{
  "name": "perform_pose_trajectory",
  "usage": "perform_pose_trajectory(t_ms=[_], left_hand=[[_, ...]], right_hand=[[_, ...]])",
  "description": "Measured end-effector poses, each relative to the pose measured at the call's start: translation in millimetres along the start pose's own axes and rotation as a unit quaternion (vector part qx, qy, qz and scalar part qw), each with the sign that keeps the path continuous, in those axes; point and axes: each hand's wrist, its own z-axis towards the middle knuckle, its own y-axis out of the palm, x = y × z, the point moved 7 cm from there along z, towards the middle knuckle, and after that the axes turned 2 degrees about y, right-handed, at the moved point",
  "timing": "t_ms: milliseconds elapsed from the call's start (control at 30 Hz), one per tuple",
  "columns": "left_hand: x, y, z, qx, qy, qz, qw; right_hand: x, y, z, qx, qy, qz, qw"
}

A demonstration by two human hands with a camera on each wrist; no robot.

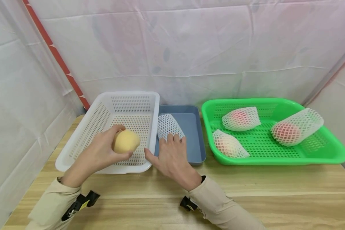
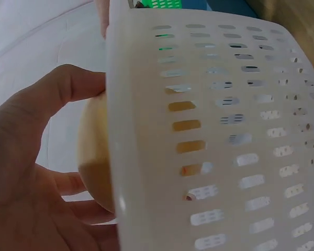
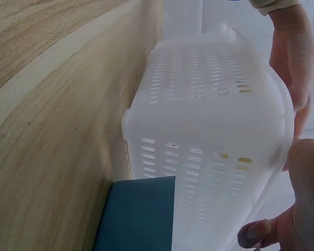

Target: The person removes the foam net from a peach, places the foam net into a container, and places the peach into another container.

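Yellow fruit in the left hand, over the white basket

At far left a red strip slants down the pale sheeting. The white slotted basket stands next on the wooden table. Over its opening the left hand grips the peach-like yellow fruit between thumb and fingers. From the left wrist, the basket's wall hides part of the fruit; yellow shows through the slots.

Just beside stands a blue-grey tray with a white foam net in it. The right hand has its thumb spread from its fingers, fingertips at the net's near end; contact cannot be told.

At right, a green basket holds three netted fruits.
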Motion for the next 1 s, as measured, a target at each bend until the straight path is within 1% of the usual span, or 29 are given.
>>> perform_pose_trajectory(t_ms=[100,267,433,667,867,1000], left_hand=[[-4.4,5.8,0.0,-0.02,-0.018,-0.003,0.9996],[-10.9,15.6,0.4,-0.032,-0.04,-0.008,0.9986],[-16.8,26.6,0.5,-0.046,-0.051,-0.012,0.9976],[-24.2,39.1,0.2,-0.062,-0.071,-0.032,0.995],[-27.3,43.0,0.2,-0.068,-0.092,-0.029,0.993],[-29.2,45.0,1.4,-0.082,-0.107,-0.028,0.9905]], right_hand=[[0,0,-0.2,-0.004,0.0,0.002,1.0],[0,2,-0.2,-0.018,0.003,0.002,0.9998],[0,3,-0.3,-0.023,0.003,0.001,0.9997],[-2,4,-0.9,-0.029,0.001,0.011,0.9995],[-2,5,-0.9,-0.032,0.0,0.02,0.9993],[-1,4,-0.9,-0.03,-0.001,0.022,0.9993]])
